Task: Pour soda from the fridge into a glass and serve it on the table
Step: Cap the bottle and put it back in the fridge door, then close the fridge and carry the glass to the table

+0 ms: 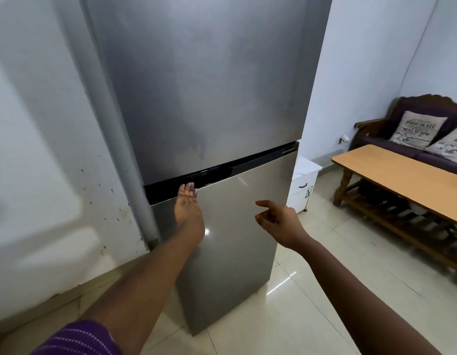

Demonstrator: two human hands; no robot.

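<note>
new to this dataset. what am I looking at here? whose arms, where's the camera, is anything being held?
There is no robot: the arms belong to a person wearing a wide-angle camera on the head, looking forward and down, so the single picture is their own view. They stand before a tall silver two-door fridge, both doors shut. The left hand reaches up with its fingertips at the black strip between the doors, at the top edge of the lower door, likely about to pull it open. The right hand hovers in front of that door, fingers loosely curled, holding nothing. To the right stands a long wooden table with a light top, its visible part bare, with a dark cushioned bench behind it. No soda or glass is visible.
</note>
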